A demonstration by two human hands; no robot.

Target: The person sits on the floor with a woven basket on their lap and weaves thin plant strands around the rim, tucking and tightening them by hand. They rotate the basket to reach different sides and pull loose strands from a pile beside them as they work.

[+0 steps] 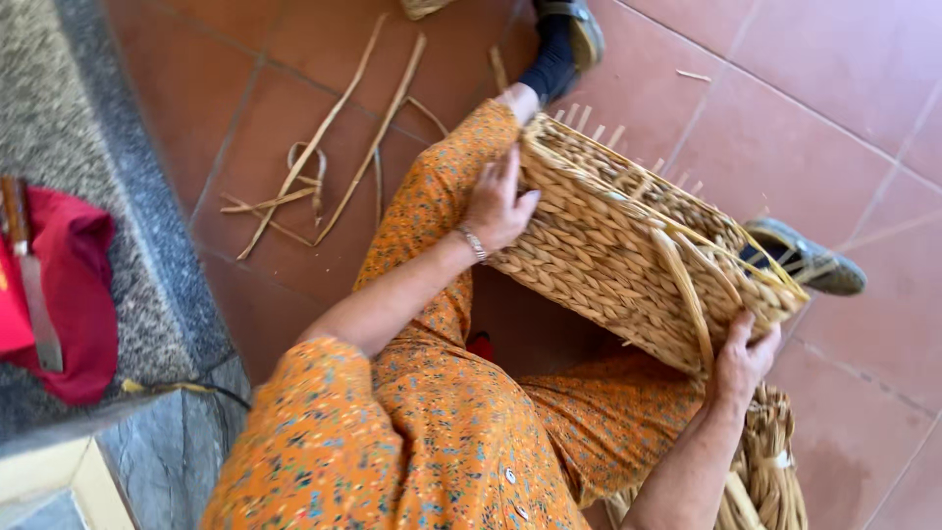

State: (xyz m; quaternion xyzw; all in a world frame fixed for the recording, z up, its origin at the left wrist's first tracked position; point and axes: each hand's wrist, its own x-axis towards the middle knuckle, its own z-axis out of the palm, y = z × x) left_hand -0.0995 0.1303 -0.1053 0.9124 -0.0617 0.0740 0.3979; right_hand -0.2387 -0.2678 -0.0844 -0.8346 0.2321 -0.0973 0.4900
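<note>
A rectangular woven straw basket rests across my knees, tilted, with loose stake ends sticking up along its far rim. My left hand presses flat against its left side, a bracelet on the wrist. My right hand grips the basket's lower right corner, where a long flat strand hangs down the side. I wear an orange patterned dress.
Loose straw strips lie on the red tile floor at the upper left. A bundle of straw stands by my right leg. A red cloth with a knife lies on the stone ledge at left. My shoes reach forward.
</note>
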